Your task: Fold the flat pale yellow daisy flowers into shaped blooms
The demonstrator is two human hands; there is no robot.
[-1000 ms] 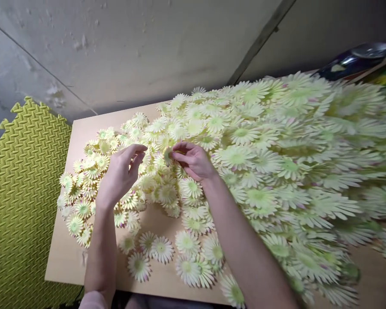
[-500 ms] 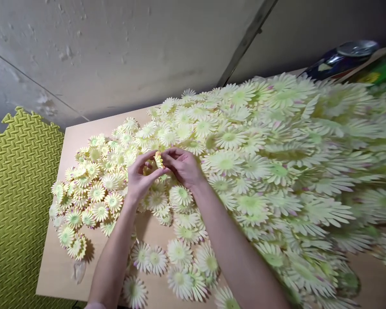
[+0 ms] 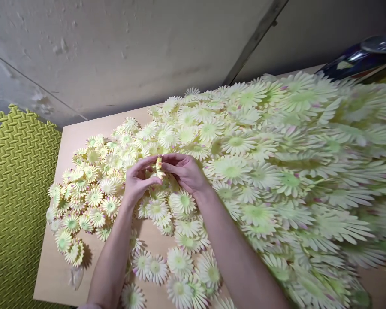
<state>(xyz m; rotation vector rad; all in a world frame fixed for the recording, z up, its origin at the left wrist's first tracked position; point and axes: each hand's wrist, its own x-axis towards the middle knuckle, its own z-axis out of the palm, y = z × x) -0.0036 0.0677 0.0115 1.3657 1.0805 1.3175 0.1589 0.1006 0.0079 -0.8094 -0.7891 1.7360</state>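
Note:
Between my two hands a small yellow artificial flower head [image 3: 159, 167] is held edge-on above the heap. My left hand [image 3: 140, 178] pinches it from the left, thumb below and fingers above. From the right, the fingertips of my right hand [image 3: 183, 171] close on the same flower. Around and beneath both hands lie many pale yellow-green flower heads, with smaller ones in a pile [image 3: 94, 195] on the left and larger ones [image 3: 231, 171] heaped to the right. A few loose flower heads [image 3: 180, 262] rest between my forearms.
The flowers lie on a light wooden table [image 3: 51, 266] against a grey wall [image 3: 116, 56]. A yellow-green foam mat [image 3: 16, 193] stands beside its left edge. A dark can [image 3: 357, 58] lies at the back right. A small clear plastic piece [image 3: 76, 277] is near the front left.
The flower between my hands has turned more upright and edge-on, and my left thumb has shifted left and down a little. The view has shifted slightly.

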